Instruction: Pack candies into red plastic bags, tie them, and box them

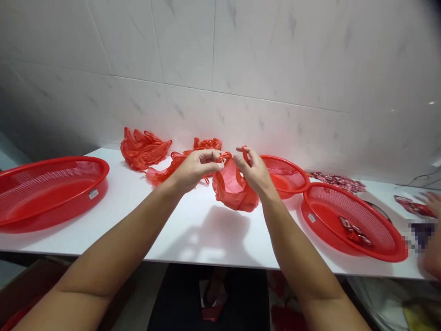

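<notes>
A small red plastic bag [233, 188] hangs just above the white table [193, 230], its mouth held apart. My left hand [196, 168] pinches the bag's left handle, and my right hand [253, 172] pinches its right handle. Both hands are closed on the thin plastic. The bag sags between them and looks filled at the bottom, though what is inside stays hidden.
Loose red plastic bags [143, 149] lie at the back near the tiled wall. A big red basket [48, 188] sits at left; two more red baskets [287, 174] [351, 225] at right, one holding small red packets [354, 230]. Another person's hand [430, 204] shows at far right.
</notes>
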`<state>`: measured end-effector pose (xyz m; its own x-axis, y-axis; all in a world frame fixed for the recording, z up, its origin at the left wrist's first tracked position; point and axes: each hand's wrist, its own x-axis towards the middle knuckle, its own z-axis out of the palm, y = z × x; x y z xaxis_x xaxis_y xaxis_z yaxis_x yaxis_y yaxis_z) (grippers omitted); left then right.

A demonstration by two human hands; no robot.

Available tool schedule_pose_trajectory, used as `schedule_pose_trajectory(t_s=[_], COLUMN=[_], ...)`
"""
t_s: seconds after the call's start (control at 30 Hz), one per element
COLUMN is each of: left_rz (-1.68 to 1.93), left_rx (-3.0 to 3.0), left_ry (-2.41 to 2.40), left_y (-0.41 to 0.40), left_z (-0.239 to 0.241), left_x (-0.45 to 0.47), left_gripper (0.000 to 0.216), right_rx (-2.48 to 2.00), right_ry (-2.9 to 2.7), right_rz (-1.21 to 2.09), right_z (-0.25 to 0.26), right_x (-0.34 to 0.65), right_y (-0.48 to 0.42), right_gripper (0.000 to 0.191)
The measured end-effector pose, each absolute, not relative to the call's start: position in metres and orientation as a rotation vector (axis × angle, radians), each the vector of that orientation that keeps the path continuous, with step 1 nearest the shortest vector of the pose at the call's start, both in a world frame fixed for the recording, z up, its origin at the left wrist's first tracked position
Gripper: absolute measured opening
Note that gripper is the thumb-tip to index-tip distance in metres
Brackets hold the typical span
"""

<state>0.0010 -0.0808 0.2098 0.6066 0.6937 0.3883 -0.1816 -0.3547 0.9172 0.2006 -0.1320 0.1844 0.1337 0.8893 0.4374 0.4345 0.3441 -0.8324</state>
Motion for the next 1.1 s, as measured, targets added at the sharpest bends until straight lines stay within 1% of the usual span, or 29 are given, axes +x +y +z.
schedule_pose_trajectory(t_s=[0.07,0.1,0.13,0.2,0.23,0.27,0.3,0.33,0.4,0.47,0.5,0.53,0.6,0.67,0.73,0.8,0.87,0.9,0.93,1.0,1.03,1.07,1.1], left_rz=[0.947,0.945,0.939,0.873,0.821,0.786,0.79,0.831,0.93,0.893,0.847,0.826,0.868,0.903,0.85,0.794,0.82,0.863,0.916,0.971,0.953,0.909,0.853], left_rx=[1.779,1.856,1.953,2.161,2.244,2.299,2.331,2.342,2.32,2.286,2.269,2.248,2.179,2.062,1.934,1.854,1.87,1.905,1.945,1.987,1.973,1.941,1.9], left_ry=[0.404,0.397,0.395,0.386,0.373,0.365,0.374,0.408,0.538,0.663,0.703,0.735,0.786,0.772,0.665,0.538,0.475,0.48,0.501,0.552,0.567,0.569,0.564], left_y=[-0.083,-0.086,-0.089,-0.099,-0.104,-0.108,-0.111,-0.112,-0.111,-0.106,-0.103,-0.1,-0.096,-0.094,-0.096,-0.099,-0.104,-0.107,-0.109,-0.111,-0.111,-0.11,-0.109], left_z=[0.205,0.204,0.205,0.209,0.212,0.214,0.216,0.215,0.21,0.197,0.189,0.182,0.168,0.161,0.159,0.159,0.155,0.15,0.144,0.129,0.12,0.112,0.105], left_x=[0.005,0.008,0.011,0.017,0.019,0.019,0.019,0.017,0.011,0.004,0.001,-0.001,-0.005,-0.007,-0.008,-0.01,-0.01,-0.01,-0.01,-0.007,-0.006,-0.004,-0.004], left_gripper=[0.023,0.022,0.02,0.014,0.011,0.009,0.01,0.013,0.026,0.037,0.036,0.03,0.019,0.023,0.027,0.031,0.034,0.038,0.049,0.085,0.099,0.103,0.097], right_rx=[-1.319,-1.328,-1.324,-1.29,-1.273,-1.266,-1.262,-1.257,-1.24,-1.214,-1.202,-1.195,-1.194,-1.211,-1.217,-1.169,-1.065,-1.008,-0.959,-0.901,-0.894,-0.891,-0.891], right_ry=[-1.626,-1.72,-1.809,-1.944,-1.983,-1.996,-1.972,-1.922,-1.788,-1.67,-1.645,-1.638,-1.618,-1.587,-1.534,-1.5,-1.482,-1.481,-1.487,-1.533,-1.581,-1.645,-1.721], right_rz=[0.609,0.667,0.716,0.762,0.766,0.774,0.812,0.877,1.029,1.17,1.224,1.265,1.313,1.306,1.327,1.403,1.465,1.483,1.496,1.514,1.518,1.5,1.441], right_z=[0.184,0.183,0.181,0.176,0.172,0.168,0.165,0.162,0.158,0.158,0.158,0.158,0.156,0.15,0.141,0.13,0.122,0.12,0.119,0.121,0.124,0.126,0.128], right_x=[0.204,0.204,0.203,0.201,0.199,0.199,0.199,0.2,0.203,0.205,0.205,0.204,0.202,0.199,0.197,0.198,0.201,0.203,0.205,0.209,0.211,0.212,0.212], right_y=[-0.136,-0.138,-0.139,-0.139,-0.139,-0.138,-0.139,-0.139,-0.143,-0.147,-0.149,-0.15,-0.151,-0.148,-0.145,-0.141,-0.138,-0.137,-0.136,-0.136,-0.137,-0.139,-0.141], right_gripper=[0.067,0.064,0.055,0.024,0.013,0.015,0.022,0.026,0.033,0.045,0.049,0.052,0.052,0.048,0.046,0.048,0.05,0.05,0.049,0.044,0.04,0.035,0.03])
